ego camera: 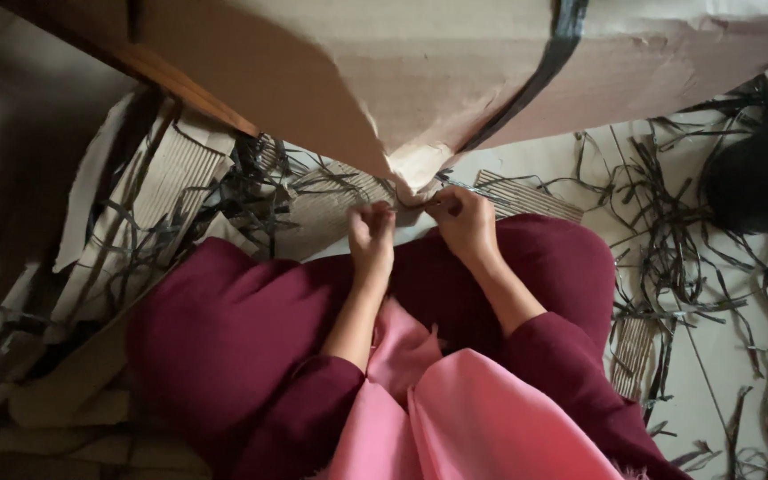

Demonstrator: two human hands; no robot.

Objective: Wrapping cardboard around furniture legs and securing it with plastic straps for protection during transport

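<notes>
**Both hands pinched at the torn tip of a cardboard sheet**

Head view: a large brown cardboard sheet point(455, 71) fills the upper frame, crossed by a dark tape band point(544, 67), and narrows to a torn point at about 12 o'clock from the hands. The left hand point(372, 236) has its fingers bunched together just below that tip, at its 7 o'clock. The right hand point(464, 218) is closed too, pinching a thin dark strip point(442, 185) right at the tip's edge — whether the left hand actually grips anything I cannot tell. The hands are near each other, over a lap in maroon cloth point(242, 329).

No container shows. Loose dark strips point(668, 258) lie scattered on the floor toward 3 o'clock, and corrugated cardboard pieces point(162, 187) are piled toward 9 o'clock — a black round object point(762, 178) sits at 2 o'clock.
</notes>
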